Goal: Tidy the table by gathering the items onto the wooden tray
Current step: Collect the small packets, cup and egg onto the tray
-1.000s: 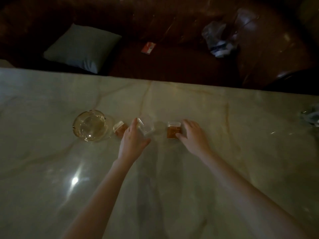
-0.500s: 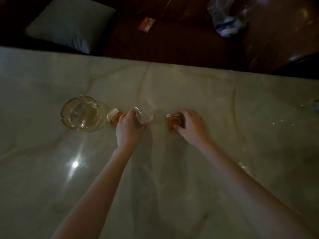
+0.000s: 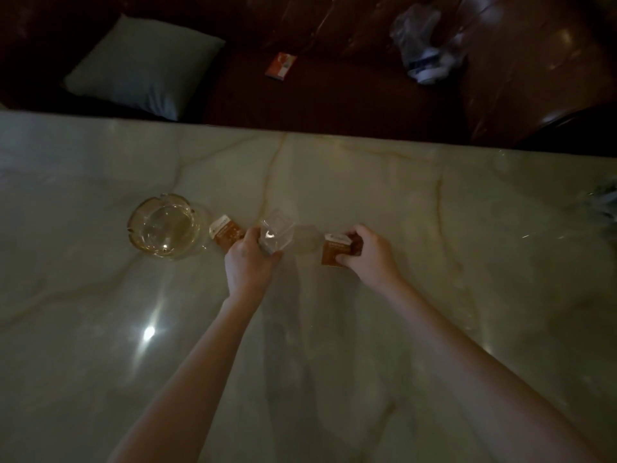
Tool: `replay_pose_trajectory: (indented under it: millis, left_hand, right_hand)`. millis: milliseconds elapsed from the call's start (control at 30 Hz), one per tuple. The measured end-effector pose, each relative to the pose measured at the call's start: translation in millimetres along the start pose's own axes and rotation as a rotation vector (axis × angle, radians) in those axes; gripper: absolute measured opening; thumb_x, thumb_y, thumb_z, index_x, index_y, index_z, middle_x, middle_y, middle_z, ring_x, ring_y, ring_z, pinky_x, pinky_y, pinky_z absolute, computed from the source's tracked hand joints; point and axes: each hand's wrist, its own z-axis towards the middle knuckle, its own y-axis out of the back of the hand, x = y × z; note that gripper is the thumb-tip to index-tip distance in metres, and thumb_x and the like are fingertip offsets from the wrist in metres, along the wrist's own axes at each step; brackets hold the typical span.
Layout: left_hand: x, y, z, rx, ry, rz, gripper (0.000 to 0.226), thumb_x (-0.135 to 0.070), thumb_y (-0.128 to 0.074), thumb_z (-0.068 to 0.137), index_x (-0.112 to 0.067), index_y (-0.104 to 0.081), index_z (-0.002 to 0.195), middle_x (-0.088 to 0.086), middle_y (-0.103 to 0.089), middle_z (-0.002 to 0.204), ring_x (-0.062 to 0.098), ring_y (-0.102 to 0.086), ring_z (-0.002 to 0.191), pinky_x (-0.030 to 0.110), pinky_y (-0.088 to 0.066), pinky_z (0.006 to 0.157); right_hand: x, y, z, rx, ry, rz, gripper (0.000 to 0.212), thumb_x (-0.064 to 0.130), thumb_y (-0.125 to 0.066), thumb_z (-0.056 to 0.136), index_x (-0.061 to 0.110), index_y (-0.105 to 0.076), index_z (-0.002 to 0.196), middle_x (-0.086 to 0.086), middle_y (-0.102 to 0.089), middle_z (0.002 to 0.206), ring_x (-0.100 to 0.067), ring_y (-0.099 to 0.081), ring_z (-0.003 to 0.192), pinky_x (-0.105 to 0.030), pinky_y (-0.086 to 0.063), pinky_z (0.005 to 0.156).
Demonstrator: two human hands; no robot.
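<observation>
Right hand (image 3: 370, 253) pinches a small brown carton (image 3: 337, 253), white-topped, at mid-table. Left hand (image 3: 248, 264) is closed around a clear, crinkled plastic box (image 3: 277, 233). Second brown carton (image 3: 225, 232) lies between it and a round amber glass ashtray (image 3: 163, 228). Polished veined marble table (image 3: 367, 182), glossy; dark leather sofa (image 3: 334, 101) with a pale cushion (image 3: 147, 66) beyond.

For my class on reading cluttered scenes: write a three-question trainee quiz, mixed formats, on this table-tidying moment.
1. True or false: the left hand grips a clear glass.
2. The right hand holds: A) the ashtray B) a brown box C) the pillow
3. What lies between the ashtray and the left hand?

Key: 1 true; 2 B; 3 a second brown box.
</observation>
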Motion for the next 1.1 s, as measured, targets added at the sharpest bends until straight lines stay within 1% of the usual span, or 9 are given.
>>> replay_pose_trajectory:
  millis: [100, 200, 300, 400, 567, 700, 833, 967, 1100]
  left_hand:
    - [-6.8, 5.2, -12.5, 0.025, -0.018, 0.015, 0.041, -0.025, -0.076, 0.068, -0.004, -0.061, 0.100, 0.014, -0.070, 0.093, 0.035, -0.062, 0.086, 0.033, -0.040, 0.069]
    - [-17.5, 10.6, -25.8, 0.038, -0.045, -0.018, 0.041, -0.023, -0.078, 0.067, -0.002, -0.061, 0.097, 0.015, -0.069, 0.091, 0.034, -0.062, 0.084, 0.031, -0.038, 0.069]
    - [-34.6, 13.1, -39.1, 0.035, -0.085, -0.063, 0.039, -0.024, -0.078, 0.065, -0.003, -0.062, 0.093, 0.014, -0.069, 0.085, 0.032, -0.062, 0.080, 0.033, -0.042, 0.069]
    - [-59.2, 13.9, -52.7, 0.039, -0.135, -0.096, 0.039, -0.024, -0.078, 0.064, -0.004, -0.064, 0.095, 0.013, -0.070, 0.087, 0.030, -0.064, 0.081, 0.036, -0.046, 0.072]
    - [-105.2, 6.4, -76.8, 0.054, -0.217, -0.121, 0.040, -0.027, -0.078, 0.064, -0.008, -0.064, 0.096, 0.009, -0.071, 0.093, 0.027, -0.064, 0.085, 0.031, -0.043, 0.074]
    - [-147.6, -10.4, -103.0, 0.068, -0.285, -0.129, 0.039, -0.027, -0.078, 0.065, -0.007, -0.063, 0.095, 0.010, -0.070, 0.095, 0.028, -0.064, 0.088, 0.030, -0.042, 0.074]
    - [-194.1, -36.2, -136.6, 0.080, -0.342, -0.136, 0.040, -0.029, -0.078, 0.065, -0.005, -0.062, 0.092, 0.011, -0.070, 0.092, 0.029, -0.063, 0.082, 0.030, -0.041, 0.071]
    - [-241.9, -71.1, -172.3, 0.122, -0.369, -0.162, 0.041, -0.030, -0.080, 0.063, -0.006, -0.064, 0.093, 0.010, -0.070, 0.090, 0.028, -0.064, 0.083, 0.031, -0.043, 0.072]
    - [-289.1, -111.3, -205.6, 0.175, -0.406, -0.166, 0.043, -0.031, -0.079, 0.063, -0.007, -0.063, 0.095, 0.009, -0.071, 0.094, 0.027, -0.064, 0.086, 0.030, -0.044, 0.074]
  right_hand:
    - [-1.5, 10.7, -9.4, 0.017, -0.049, 0.099, 0.033, 0.000, -0.075, 0.067, 0.005, -0.062, 0.098, -0.015, -0.070, 0.098, -0.021, -0.060, 0.081, -0.029, -0.049, 0.078]
    - [-2.0, 27.4, -21.2, 0.007, -0.070, 0.168, 0.033, -0.001, -0.074, 0.068, 0.004, -0.062, 0.098, -0.016, -0.070, 0.097, -0.017, -0.059, 0.080, -0.023, -0.043, 0.072]
    - [-3.2, 49.3, -35.5, -0.005, -0.072, 0.237, 0.035, -0.002, -0.074, 0.067, 0.009, -0.058, 0.096, -0.015, -0.070, 0.096, -0.017, -0.060, 0.081, -0.020, -0.046, 0.067]
    - [-6.4, 74.8, -51.1, -0.036, -0.062, 0.290, 0.033, -0.003, -0.074, 0.068, 0.011, -0.053, 0.091, -0.006, -0.065, 0.087, -0.016, -0.058, 0.078, -0.003, -0.042, 0.054]
    - [-25.1, 120.1, -75.3, -0.133, -0.055, 0.337, 0.031, -0.003, -0.074, 0.067, 0.014, -0.057, 0.086, 0.002, -0.061, 0.074, -0.014, -0.056, 0.070, -0.003, -0.040, 0.055]
    - [-50.3, 166.2, -98.4, -0.226, -0.046, 0.387, 0.028, -0.003, -0.073, 0.069, 0.012, -0.059, 0.088, -0.006, -0.062, 0.080, -0.007, -0.055, 0.065, -0.003, -0.042, 0.055]
    - [-86.5, 218.7, -119.2, -0.276, -0.059, 0.410, 0.025, 0.000, -0.072, 0.072, 0.012, -0.061, 0.092, -0.009, -0.064, 0.087, -0.016, -0.059, 0.075, -0.005, -0.045, 0.055]
    - [-127.8, 270.9, -139.6, -0.320, -0.103, 0.423, 0.026, 0.001, -0.069, 0.075, 0.004, -0.062, 0.100, -0.009, -0.063, 0.090, -0.012, -0.058, 0.073, -0.004, -0.045, 0.053]
    - [-172.7, 318.3, -155.3, -0.385, -0.157, 0.448, 0.033, 0.004, -0.069, 0.077, 0.002, -0.061, 0.110, -0.008, -0.063, 0.096, -0.015, -0.060, 0.081, -0.007, -0.048, 0.061]
